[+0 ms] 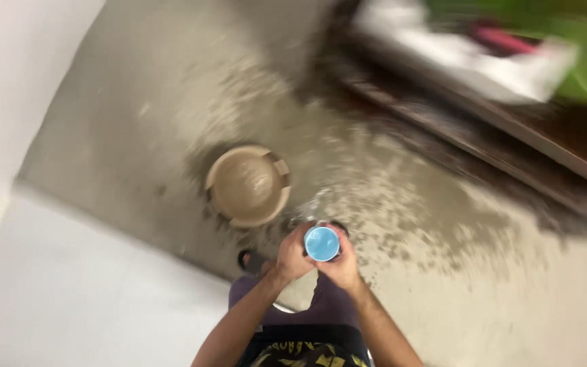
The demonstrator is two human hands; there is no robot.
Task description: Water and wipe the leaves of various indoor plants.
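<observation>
Fingers [298,253] of both hands clenched around blue cup [322,243] above wet floor [402,197] beside tan bucket [248,185]; likely slip, spilling more.

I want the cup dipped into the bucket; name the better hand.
Left, probably. The left hand grips the blue cup on the side nearer the tan bucket; the right hand is farther away.

One blue cup [322,243], one tan bucket [248,185], two hands [293,255].
</observation>
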